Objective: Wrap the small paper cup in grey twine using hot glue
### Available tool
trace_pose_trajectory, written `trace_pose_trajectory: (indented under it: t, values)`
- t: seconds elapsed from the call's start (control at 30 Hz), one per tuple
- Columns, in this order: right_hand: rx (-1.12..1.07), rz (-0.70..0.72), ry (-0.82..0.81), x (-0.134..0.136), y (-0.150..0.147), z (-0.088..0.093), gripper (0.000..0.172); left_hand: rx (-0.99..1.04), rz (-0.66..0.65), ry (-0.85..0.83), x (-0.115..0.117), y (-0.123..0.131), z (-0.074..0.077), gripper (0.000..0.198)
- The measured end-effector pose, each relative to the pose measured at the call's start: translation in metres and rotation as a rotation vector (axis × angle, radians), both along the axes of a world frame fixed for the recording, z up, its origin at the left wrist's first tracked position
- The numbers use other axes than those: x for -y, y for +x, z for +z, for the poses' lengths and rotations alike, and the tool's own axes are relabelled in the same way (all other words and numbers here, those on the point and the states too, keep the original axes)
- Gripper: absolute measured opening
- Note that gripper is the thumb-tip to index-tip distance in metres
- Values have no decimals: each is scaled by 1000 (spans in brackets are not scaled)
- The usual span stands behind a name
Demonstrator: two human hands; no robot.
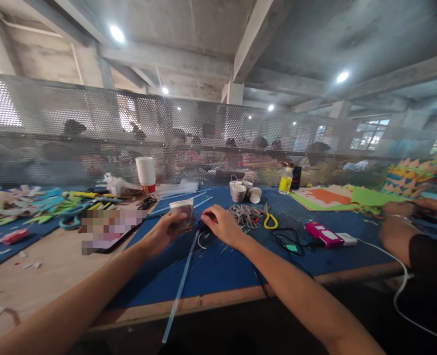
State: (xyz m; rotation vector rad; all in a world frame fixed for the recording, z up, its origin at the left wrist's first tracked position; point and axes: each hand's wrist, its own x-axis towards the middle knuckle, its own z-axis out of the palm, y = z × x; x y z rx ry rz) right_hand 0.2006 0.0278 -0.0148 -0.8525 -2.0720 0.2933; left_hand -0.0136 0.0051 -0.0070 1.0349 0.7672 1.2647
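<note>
My left hand (162, 231) grips a small paper cup (182, 213) with a grey wrapped side, holding it upright just above the blue mat (218, 266). Right beside the cup, my right hand (223, 226) is closed over a small dark tool with a red part (207, 223), its tip close to the cup's side. A long pale blue stick (181, 286) runs from under the hands toward the table's near edge. A pile of grey cord (243, 215) lies just right of my right hand.
Yellow-handled scissors (269, 220), a pink box (324, 233) with white cable, several small cups (240, 190), a yellow bottle (285, 180), a white cup stack (146, 173), a phone (107, 230) and paper scraps (37, 202) lie about. Another person's arms (411, 231) work at the right. A mesh fence (218, 133) stands behind.
</note>
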Motion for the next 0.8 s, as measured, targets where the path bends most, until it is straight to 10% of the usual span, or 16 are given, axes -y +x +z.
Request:
trace_pose_trajectory:
  t: [0.3,0.8]
  values:
    - [-260,111,-276,8,-20,-1,24,-5,-129,40,2,7,-3,29]
    - [-306,53,-270,0,-20,-6,12,-15,-141,58,-4,3,-11,37]
